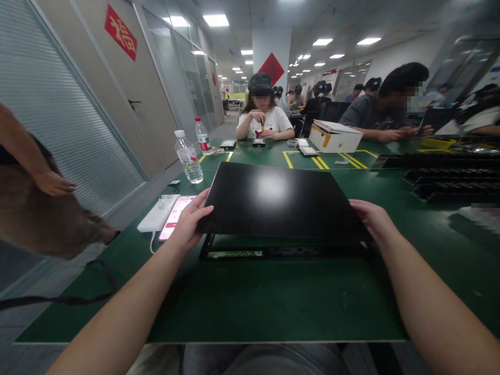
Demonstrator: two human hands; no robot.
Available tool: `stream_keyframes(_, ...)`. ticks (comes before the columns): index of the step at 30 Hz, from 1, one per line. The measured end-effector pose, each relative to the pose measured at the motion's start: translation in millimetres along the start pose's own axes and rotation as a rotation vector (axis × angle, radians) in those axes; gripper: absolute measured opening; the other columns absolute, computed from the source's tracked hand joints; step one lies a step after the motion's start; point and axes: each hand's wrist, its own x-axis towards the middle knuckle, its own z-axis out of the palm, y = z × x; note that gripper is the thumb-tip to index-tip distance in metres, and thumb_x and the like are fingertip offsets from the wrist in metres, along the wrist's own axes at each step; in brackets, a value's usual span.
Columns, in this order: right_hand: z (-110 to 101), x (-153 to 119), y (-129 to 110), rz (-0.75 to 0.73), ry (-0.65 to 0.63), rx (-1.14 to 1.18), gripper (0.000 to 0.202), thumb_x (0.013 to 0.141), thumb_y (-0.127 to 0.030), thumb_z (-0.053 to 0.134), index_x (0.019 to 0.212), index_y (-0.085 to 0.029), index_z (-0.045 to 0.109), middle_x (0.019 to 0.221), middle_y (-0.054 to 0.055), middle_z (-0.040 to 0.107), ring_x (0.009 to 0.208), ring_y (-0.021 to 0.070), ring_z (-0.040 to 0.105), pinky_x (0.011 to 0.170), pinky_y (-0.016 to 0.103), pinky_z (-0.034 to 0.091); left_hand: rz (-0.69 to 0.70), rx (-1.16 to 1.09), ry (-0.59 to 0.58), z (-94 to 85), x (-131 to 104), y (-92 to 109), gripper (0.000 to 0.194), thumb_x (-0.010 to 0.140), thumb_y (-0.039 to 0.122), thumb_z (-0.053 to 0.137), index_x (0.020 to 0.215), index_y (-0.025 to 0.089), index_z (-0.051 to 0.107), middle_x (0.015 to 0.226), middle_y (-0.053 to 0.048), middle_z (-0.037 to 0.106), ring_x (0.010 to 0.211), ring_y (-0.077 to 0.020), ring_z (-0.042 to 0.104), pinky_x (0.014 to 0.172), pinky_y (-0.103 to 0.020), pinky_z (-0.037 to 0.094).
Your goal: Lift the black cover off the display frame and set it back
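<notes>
A flat black display panel (273, 203) with a ceiling light mirrored in it is held between my hands. At its left edge my left hand (190, 219) grips with the thumb on top. My right hand (373, 216) closes on the right edge, its fingertips partly hidden. Beneath the panel a thin black frame (304, 252) lies on the green table, with a strip of circuit board (234, 254) showing along its near side. The panel is raised above the frame's near edge; whether its far edge touches the frame is hidden.
Left of the panel lie a lit phone (177, 216) and a white box-like item (156, 214) with a cable. Two water bottles (189, 159) stand behind them. Stacked black frames (441, 182) lie at right. A white box (336, 138) and co-workers are across the table (273, 307); another person stands at left.
</notes>
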Motion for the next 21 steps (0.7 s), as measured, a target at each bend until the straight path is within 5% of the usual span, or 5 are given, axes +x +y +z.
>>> stream_keyframes(7, -0.7, -23.3, -30.0, -0.12, -0.134, 0.073, 0.053, 0.084, -0.051, 0.049, 0.125, -0.023, 0.068, 0.102, 0.01, 0.077, 0.099, 0.0306, 0.073, 0.086, 0.044, 0.058, -0.009, -0.01, 0.017, 0.7, 0.0, 2.2, 0.069, 0.062, 0.024, 0.083, 0.129, 0.018, 0.07, 0.12, -0.007, 0.078, 0.113, -0.0314, 0.071, 0.087, -0.032, 0.057)
stream_keyframes(15, 3.8, -42.9, -48.6, 0.235, -0.275, 0.177, 0.045, 0.084, -0.044, 0.043, 0.104, -0.018, 0.075, 0.089, 0.015, 0.076, 0.098, 0.0331, 0.073, 0.088, 0.049, 0.057, -0.002, 0.015, -0.041, -11.5, 6.7, -7.4, 0.057, 0.067, 0.03, 0.081, 0.121, 0.014, 0.075, 0.119, -0.01, 0.078, 0.113, -0.0335, 0.07, 0.091, -0.035, 0.055)
stream_keyframes(21, -8.0, -31.8, -43.7, 0.103, -0.12, 0.247, 0.021, 0.073, -0.043, 0.057, 0.075, -0.024, 0.065, 0.064, 0.011, 0.066, 0.087, 0.0321, 0.073, 0.082, 0.045, 0.058, -0.072, 0.257, 0.076, -14.4, 11.3, -16.5, 0.045, 0.071, 0.035, 0.086, 0.113, 0.022, 0.077, 0.128, -0.012, 0.075, 0.129, -0.0339, 0.062, 0.105, -0.038, 0.049)
